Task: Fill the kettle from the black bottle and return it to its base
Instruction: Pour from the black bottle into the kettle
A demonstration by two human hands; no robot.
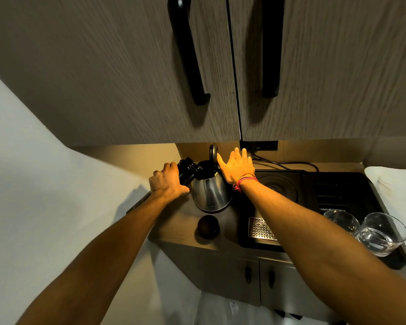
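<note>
— Forearms are filling the foreground, both reaching toward the counter (174, 228). What is the left hand (167, 184) doing?

— It is wrapping its fingers around the black bottle (186, 171), tilting the bottle's mouth over the open top of the steel kettle (209, 190), which is sitting on the counter, not on its base.

— And the right hand (236, 167)?

— It is resting, fingers spread apart, against the raised lid (213, 153), seemingly keeping it open. Whether water is flowing, I cannot tell.

— So the pouring step is in hand?

— That is how I am reading it. The bottle's cap (208, 227) is lying just in front of the kettle.

— What is coming next?

— Probably righting the bottle, closing the lid, then lifting the kettle by its handle onto the round base (275, 184) on the black tray (349, 184), just beside it. Two glasses (361, 225) are standing on that tray, well clear.
</note>
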